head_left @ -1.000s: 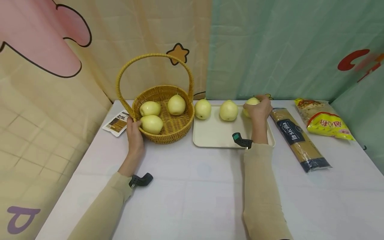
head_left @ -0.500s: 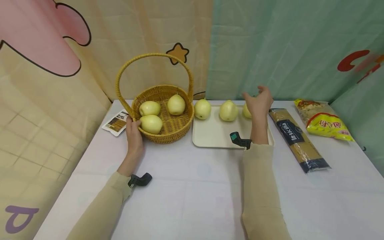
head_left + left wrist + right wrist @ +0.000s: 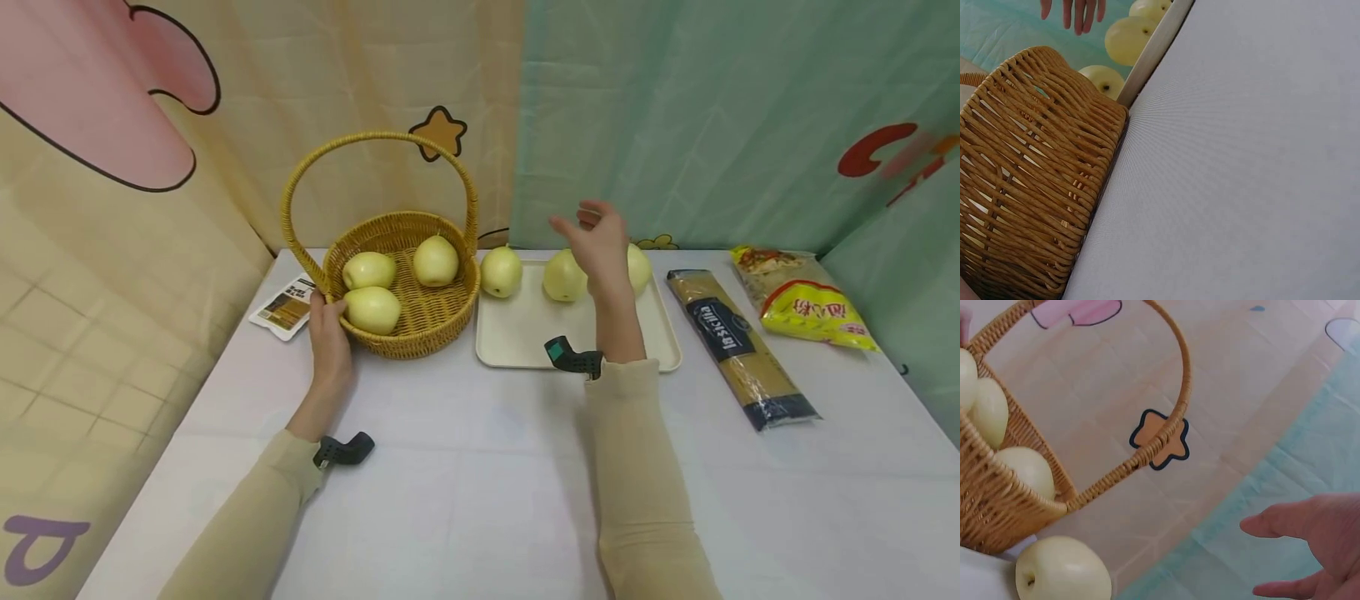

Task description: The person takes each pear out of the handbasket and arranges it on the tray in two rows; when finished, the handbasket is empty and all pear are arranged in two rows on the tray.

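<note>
A wicker basket point(image 3: 408, 346) with a tall hoop handle holds three pale yellow-green pears, one of them a pear point(image 3: 372, 311) by the left rim. My left hand point(image 3: 330, 346) grips the basket's left side where the handle meets the rim; the left wrist view shows the woven wall close up and little of this hand. My right hand point(image 3: 600, 246) is raised above the white tray point(image 3: 517, 354), fingers apart and holding nothing. On the tray stand a left pear point(image 3: 501, 272), a middle pear point(image 3: 564, 277) and a right pear point(image 3: 639, 268), the last two partly behind the right hand and wrist.
A small white-and-brown packet point(image 3: 285, 310) lies left of the basket. Right of the tray are a long spaghetti pack point(image 3: 738, 346) and a yellow printed food bag point(image 3: 810, 300). Printed curtains point(image 3: 675, 125) hang along the back of the white-covered table point(image 3: 480, 500).
My right hand has let go of the right pear on the tray, lifted, and moved left over the middle pear. The left hand stays at the basket.
</note>
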`<state>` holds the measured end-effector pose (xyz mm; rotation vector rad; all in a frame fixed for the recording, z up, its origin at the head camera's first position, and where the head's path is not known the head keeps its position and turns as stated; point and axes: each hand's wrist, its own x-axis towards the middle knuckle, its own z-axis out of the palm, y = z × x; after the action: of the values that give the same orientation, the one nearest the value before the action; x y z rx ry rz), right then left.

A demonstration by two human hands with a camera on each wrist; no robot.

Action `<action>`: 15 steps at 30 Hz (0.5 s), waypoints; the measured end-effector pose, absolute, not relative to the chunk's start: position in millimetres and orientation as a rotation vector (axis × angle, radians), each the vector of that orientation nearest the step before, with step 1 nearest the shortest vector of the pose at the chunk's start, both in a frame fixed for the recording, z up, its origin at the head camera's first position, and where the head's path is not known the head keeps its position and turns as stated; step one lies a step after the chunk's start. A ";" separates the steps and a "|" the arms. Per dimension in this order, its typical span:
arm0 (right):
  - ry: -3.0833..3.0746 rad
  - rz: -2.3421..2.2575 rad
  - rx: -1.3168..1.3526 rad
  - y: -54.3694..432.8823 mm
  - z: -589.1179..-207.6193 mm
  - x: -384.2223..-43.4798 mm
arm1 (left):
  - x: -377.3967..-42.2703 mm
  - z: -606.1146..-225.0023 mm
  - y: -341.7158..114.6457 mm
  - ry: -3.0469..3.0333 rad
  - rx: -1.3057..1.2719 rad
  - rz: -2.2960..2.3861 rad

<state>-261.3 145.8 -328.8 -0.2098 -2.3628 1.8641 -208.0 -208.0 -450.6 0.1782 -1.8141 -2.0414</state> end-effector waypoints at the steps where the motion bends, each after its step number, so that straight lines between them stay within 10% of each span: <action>1: -2.361 1.909 -0.179 143.8 -327.4 -260.7 | -207.8 -450.6 -208.7 -1.811 0.173 -2.046; 15: -2.351 2.245 0.191 127.0 -309.9 -246.3 | -206.9 -451.8 -210.3 -1.845 0.150 -2.010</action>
<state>-246.3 127.0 -309.9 0.1910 -2.3506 2.2449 -206.9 -210.3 -451.8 0.1496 -1.8447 -2.0097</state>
